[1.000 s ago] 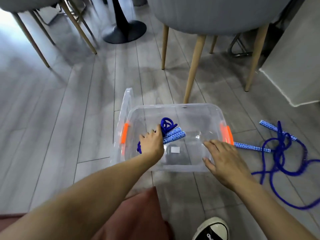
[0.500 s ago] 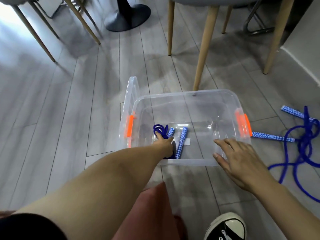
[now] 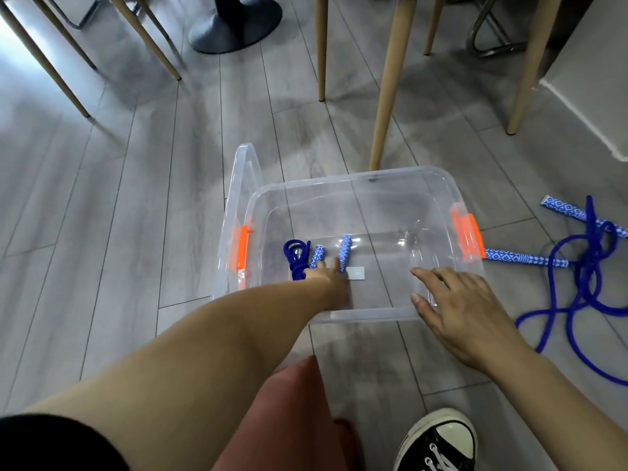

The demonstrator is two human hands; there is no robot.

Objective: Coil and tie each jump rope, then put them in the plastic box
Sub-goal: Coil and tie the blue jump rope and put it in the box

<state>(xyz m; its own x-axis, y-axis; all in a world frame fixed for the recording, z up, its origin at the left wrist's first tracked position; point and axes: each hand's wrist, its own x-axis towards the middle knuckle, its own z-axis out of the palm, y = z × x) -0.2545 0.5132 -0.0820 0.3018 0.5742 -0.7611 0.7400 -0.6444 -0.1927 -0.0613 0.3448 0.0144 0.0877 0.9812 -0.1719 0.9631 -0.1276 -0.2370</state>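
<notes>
Sitting on the bottom of the clear plastic box (image 3: pixel 339 181), left side: the coiled jump rope (image 3: pixel 298 263), which looks tied, patterned handles beside it. Left hand (image 3: pixel 331 282) is down inside the box, fingers straightened and touching the handles, not gripping. Right hand (image 3: pixel 455 307) is spread flat, resting on the near right rim. Rope one is judged done. The second jump rope (image 3: pixel 584 283) lies loose and tangled on the floor right of the box, near it, untied; it needs coiling, tying and boxing. Lid (image 3: pixel 243 171) leans on the box's left side. Chair legs (image 3: pixel 387 96) stand behind.
</notes>
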